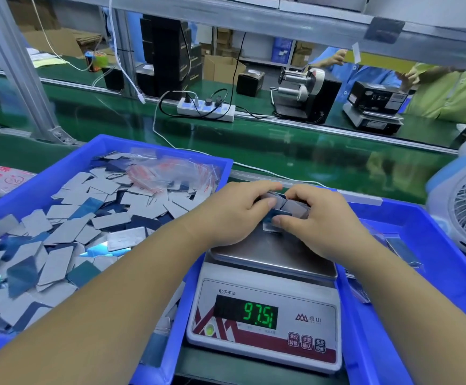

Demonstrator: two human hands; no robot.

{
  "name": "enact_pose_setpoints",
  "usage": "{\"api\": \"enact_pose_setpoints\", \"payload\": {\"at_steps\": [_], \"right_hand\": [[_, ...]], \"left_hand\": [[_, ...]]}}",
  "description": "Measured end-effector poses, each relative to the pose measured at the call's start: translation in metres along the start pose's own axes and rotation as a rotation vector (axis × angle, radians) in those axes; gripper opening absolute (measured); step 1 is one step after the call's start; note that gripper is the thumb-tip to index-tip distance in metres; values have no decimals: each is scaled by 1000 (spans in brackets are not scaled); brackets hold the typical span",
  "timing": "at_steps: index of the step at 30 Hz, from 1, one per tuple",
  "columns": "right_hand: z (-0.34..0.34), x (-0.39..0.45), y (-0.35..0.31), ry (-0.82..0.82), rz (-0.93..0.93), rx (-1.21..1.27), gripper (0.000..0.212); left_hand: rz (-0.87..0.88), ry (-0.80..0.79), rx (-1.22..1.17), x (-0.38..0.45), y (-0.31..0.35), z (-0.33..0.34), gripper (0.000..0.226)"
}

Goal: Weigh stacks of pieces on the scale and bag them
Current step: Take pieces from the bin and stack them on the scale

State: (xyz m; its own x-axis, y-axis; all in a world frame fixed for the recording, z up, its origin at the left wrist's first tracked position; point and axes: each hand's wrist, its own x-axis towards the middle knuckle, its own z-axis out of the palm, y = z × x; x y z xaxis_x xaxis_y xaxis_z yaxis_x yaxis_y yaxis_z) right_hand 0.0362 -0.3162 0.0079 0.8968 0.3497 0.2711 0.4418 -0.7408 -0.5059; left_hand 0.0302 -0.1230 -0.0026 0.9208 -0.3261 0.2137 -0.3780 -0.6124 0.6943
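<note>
I noted both hands pinching one stack of pieces [281, 208] over the scale [270, 257]: left hand [234, 215] at its left end, right hand [320, 220] at its right. The stack's long axis ran left-right, between the grips. Display [259, 314] read 97.51; bags [170, 173] lay nearer the left hand.

Two hands, left [233, 215] and right [325, 218], both around one stack of pieces [281, 211]. One scale [268, 309], one green readout [259, 315], three buttons [306, 343] under it. Two blue trays, one on the left [170, 159], one on the right [431, 245]. Loose pieces [59, 218] in the left tray, too many to count. One heap of clear bags [170, 173], number unclear. One fan [465, 207]. One power strip [207, 109]. One tape dispenser [304, 90].
</note>
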Motion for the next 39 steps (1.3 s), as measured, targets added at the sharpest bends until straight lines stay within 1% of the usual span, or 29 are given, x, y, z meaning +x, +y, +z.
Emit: {"api": "enact_pose_setpoints", "payload": {"at_steps": [3, 8, 11, 14, 16, 19, 22, 26, 27, 29, 32, 34, 36, 39], "right_hand": [[-2, 0, 0, 53, -4, 52, 20], [-2, -1, 2, 31, 14, 55, 18], [-1, -1, 1, 25, 22, 52, 18], [0, -3, -1, -6, 10, 33, 15], [1, -3, -2, -24, -4, 35, 14], [1, -4, -4, -66, -26, 1, 19], [2, -5, -4, -74, -48, -4, 20], [-1, -4, -2, -11, -44, 27, 21], [-2, -4, -2, -10, -39, 20, 22], [-2, -4, -2, -42, -25, 4, 25], [-1, -4, -1, -87, -4, -11, 17], [0, -5, -1, -86, -3, -16, 17], [1, -5, -3, -78, -1, -17, 19], [2, -5, -4, -61, -17, -5, 15]], "left_hand": [[29, 33, -48, 1, -2, 1, 40], [61, 0, -56, -1, -5, -2, 43], [72, 59, -49, -2, -6, -8, 38], [43, 113, -74, -1, -12, -16, 29], [18, 114, -88, 0, -16, -20, 23], [-16, 103, -109, 0, -21, -23, 19], [-34, 85, -221, 1, -23, -22, 24], [-42, 75, -357, 2, -19, -17, 25], [-50, 68, -350, 2, -19, -16, 23], [-63, 65, -258, 2, -19, -16, 22], [-89, 105, -154, 1, -22, -19, 19], [-118, 102, -113, 0, -23, -24, 17], [-169, 61, -64, -1, -25, -29, 17], [-215, -18, 31, -2, -26, -30, 19]]}}
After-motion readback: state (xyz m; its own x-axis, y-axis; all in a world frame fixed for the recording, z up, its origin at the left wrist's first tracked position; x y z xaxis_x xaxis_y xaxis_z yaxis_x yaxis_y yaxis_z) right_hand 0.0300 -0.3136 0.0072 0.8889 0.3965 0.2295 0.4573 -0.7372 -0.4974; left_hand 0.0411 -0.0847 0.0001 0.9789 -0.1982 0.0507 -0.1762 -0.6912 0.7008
